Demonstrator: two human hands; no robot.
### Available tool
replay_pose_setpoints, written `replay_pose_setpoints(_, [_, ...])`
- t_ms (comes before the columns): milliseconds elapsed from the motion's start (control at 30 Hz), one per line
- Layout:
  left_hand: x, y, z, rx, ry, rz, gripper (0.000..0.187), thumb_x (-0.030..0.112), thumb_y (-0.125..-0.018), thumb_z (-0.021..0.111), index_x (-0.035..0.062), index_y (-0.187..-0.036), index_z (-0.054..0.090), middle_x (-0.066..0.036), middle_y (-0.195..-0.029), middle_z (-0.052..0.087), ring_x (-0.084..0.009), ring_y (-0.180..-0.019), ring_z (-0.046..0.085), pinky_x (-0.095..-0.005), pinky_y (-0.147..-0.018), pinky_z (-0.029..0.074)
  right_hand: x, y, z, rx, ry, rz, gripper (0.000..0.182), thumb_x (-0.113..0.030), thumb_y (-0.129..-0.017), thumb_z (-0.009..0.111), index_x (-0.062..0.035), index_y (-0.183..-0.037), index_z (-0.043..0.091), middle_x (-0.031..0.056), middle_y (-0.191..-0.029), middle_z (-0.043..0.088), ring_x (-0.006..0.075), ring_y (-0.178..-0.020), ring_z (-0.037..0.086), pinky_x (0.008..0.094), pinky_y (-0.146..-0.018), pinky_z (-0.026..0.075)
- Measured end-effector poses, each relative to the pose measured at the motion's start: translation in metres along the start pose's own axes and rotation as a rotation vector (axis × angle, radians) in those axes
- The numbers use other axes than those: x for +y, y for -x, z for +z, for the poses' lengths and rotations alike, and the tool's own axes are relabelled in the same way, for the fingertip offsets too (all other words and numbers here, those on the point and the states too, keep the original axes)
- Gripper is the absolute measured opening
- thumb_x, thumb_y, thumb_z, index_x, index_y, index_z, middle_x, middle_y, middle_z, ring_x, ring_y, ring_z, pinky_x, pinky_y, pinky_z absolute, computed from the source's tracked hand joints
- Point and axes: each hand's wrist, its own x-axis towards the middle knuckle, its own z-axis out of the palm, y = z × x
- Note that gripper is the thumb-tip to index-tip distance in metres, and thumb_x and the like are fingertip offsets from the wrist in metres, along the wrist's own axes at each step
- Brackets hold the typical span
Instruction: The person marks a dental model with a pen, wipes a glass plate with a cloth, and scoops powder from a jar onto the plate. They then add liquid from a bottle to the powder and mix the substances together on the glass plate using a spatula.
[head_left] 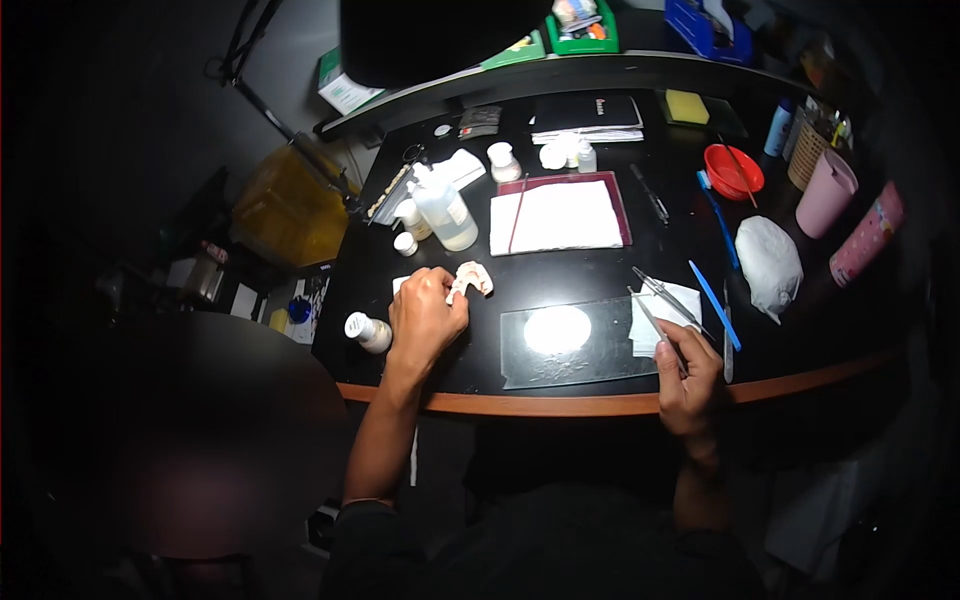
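Left hand (425,312): got a pinch on the dental cast, thumb up against its edge; the other fingers are curled and mostly hidden from up here
Dental cast (475,277): pale and horseshoe-shaped, at the left hand's fingertips, left of the glass plate. Can't tell if it touches the tabletop (440,370)
Right hand (690,378): gripping 1 thin tool (650,317) kinda like a pen, tip angled up and away
Glass plate (580,368): flat near the table's front edge, big round lamp glare on it plus some smudgy specks
White papers (646,340): by the plate's right end, tweezers (672,300) lying across them
Blue stick (715,305): lying just right of the papers
Bottles: 1 squeeze bottle (445,212) standing beyond the left hand, 1 small bottle (368,333) left of that hand
Maroon tray (622,205): a white sheet (560,218) on top, 1 slim brush (518,215) across its left part
Red bowl (718,182): far right side, stick (742,175) leaning in it
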Motion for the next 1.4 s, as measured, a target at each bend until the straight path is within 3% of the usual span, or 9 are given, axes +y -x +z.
replay_pose_setpoints(200, [0.015,-0.005,-0.004,0.017,-0.075,0.022,0.023,0.019,-0.080,0.079,-0.0026,-0.086,0.075,-0.019,-0.082,0.073,-0.0365,-0.075,0.073,-0.0463,-0.074,0.059,-0.005,0.000,-0.016,-0.040,-0.120,0.015,0.027,0.001,-0.103,0.059,0.0062,-0.126,0.072,0.0166,-0.090,0.068,0.0234,-0.071,0.066,0.0343,-0.066,0.051])
replay_pose_setpoints(500, [0.100,-0.141,-0.064,0.296,-0.036,0.528,0.015,0.013,-0.089,0.081,0.0005,-0.093,0.072,-0.011,-0.076,0.071,-0.0208,-0.067,0.068,-0.0348,-0.068,0.057,-0.001,-0.003,-0.024,-0.085,-0.248,-0.003,0.028,0.003,-0.101,0.061,0.0074,-0.127,0.071,0.0175,-0.091,0.069,0.0227,-0.069,0.067,0.0350,-0.062,0.053])
replay_pose_setpoints(600, [0.097,-0.243,-0.047,0.469,-0.181,0.473,0.027,0.025,-0.092,0.081,-0.0004,-0.093,0.075,-0.012,-0.078,0.075,-0.0256,-0.069,0.073,-0.0377,-0.072,0.059,0.001,-0.003,-0.022,-0.067,-0.254,-0.015,0.028,0.003,-0.100,0.064,0.0072,-0.127,0.072,0.0176,-0.090,0.069,0.0245,-0.069,0.068,0.0355,-0.062,0.053])
replay_pose_setpoints(700, [0.134,-0.316,-0.050,0.316,-0.080,0.160,0.034,0.032,-0.092,0.081,-0.0014,-0.095,0.079,-0.019,-0.088,0.080,-0.0332,-0.084,0.080,-0.0427,-0.081,0.062,0.000,-0.002,-0.020,-0.048,-0.245,-0.010,0.028,0.003,-0.100,0.064,0.0070,-0.127,0.072,0.0186,-0.090,0.069,0.0257,-0.070,0.069,0.0359,-0.062,0.054])
replay_pose_setpoints(900, [0.135,-0.426,-0.018,0.285,-0.166,0.042,0.049,0.043,-0.088,0.080,-0.0007,-0.110,0.082,-0.028,-0.112,0.080,-0.0424,-0.113,0.076,-0.0469,-0.100,0.060,-0.004,-0.005,-0.017,0.004,-0.213,0.000,0.026,0.001,-0.101,0.064,0.0065,-0.125,0.072,0.0177,-0.085,0.068,0.0269,-0.068,0.070,0.0362,-0.062,0.054])
replay_pose_setpoints(1067, [0.134,-0.437,-0.007,0.238,-0.151,0.048,0.052,0.045,-0.088,0.078,0.0001,-0.115,0.081,-0.030,-0.118,0.077,-0.0461,-0.115,0.074,-0.0489,-0.102,0.058,-0.007,-0.007,-0.017,-0.009,-0.158,0.022,0.027,0.003,-0.101,0.063,0.0084,-0.125,0.072,0.0177,-0.086,0.068,0.0257,-0.069,0.070,0.0353,-0.062,0.054])
replay_pose_setpoints(1300, [0.061,-0.367,-0.042,0.313,-0.357,0.453,0.044,0.036,-0.097,0.076,0.0004,-0.123,0.074,-0.027,-0.116,0.076,-0.0454,-0.109,0.073,-0.0505,-0.095,0.059,0.000,-0.006,-0.010,-0.049,-0.114,0.041,0.027,0.003,-0.102,0.060,0.0071,-0.126,0.072,0.0161,-0.088,0.068,0.0218,-0.073,0.069,0.0314,-0.066,0.052])
replay_pose_setpoints(1333, [0.121,-0.252,-0.086,0.375,-0.583,0.499,0.037,0.036,-0.103,0.061,0.0202,-0.133,0.077,-0.010,-0.117,0.081,-0.0312,-0.095,0.078,-0.0429,-0.084,0.064,-0.001,-0.005,-0.012,-0.065,-0.090,0.034,0.028,0.002,-0.102,0.061,0.0063,-0.127,0.072,0.0161,-0.088,0.069,0.0214,-0.074,0.070,0.0316,-0.068,0.053])
replay_pose_setpoints(1400, [0.097,-0.201,-0.094,0.424,-0.574,0.585,0.052,0.028,-0.092,0.077,0.0034,-0.135,0.063,-0.024,-0.128,0.059,-0.0401,-0.115,0.061,-0.0537,-0.099,0.054,0.006,0.001,-0.007,-0.055,-0.128,0.020,0.028,0.001,-0.103,0.060,0.0058,-0.128,0.072,0.0131,-0.088,0.070,0.0185,-0.075,0.068,0.0303,-0.068,0.051])
